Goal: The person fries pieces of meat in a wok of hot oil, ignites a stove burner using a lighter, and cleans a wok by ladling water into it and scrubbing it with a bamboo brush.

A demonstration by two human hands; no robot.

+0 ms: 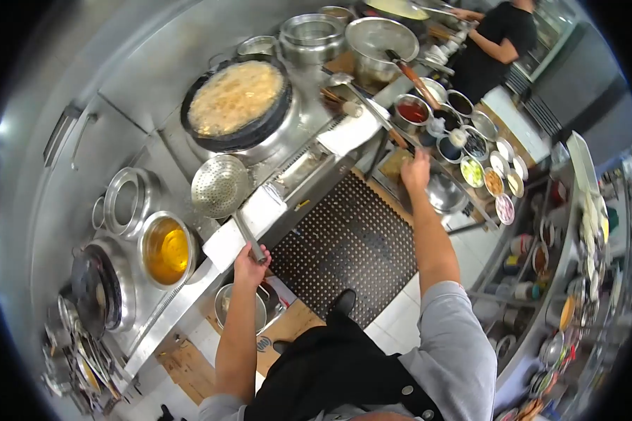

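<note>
Left grip (pixel 250 265) closed around handle of perforated strainer (pixel 220 188). Strainer bowl sits at near side of black wok (pixel 218 145) with foamy tan contents (pixel 237 97); handle runs across white cloth (pixel 226 244) on front edge of the steel surface (pixel 142 316).

Right grip (pixel 416 170) reaches out right, just beside handle end of long ladle (pixel 342 79); can't tell if fingers are spread or pinching it. Steel bowl (pixel 447 192) near that grip, to its right.

Metal pot (pixel 147 242) with yellow liquid (pixel 173 251) left of strainer. Second white cloth (pixel 354 132) under the ladle. Far right: red sauce container (pixel 398 105), small bowl of green pieces (pixel 472 171). Another person (pixel 495 52) at far right. Black perforated mat (pixel 344 242) on floor between the two arms.
</note>
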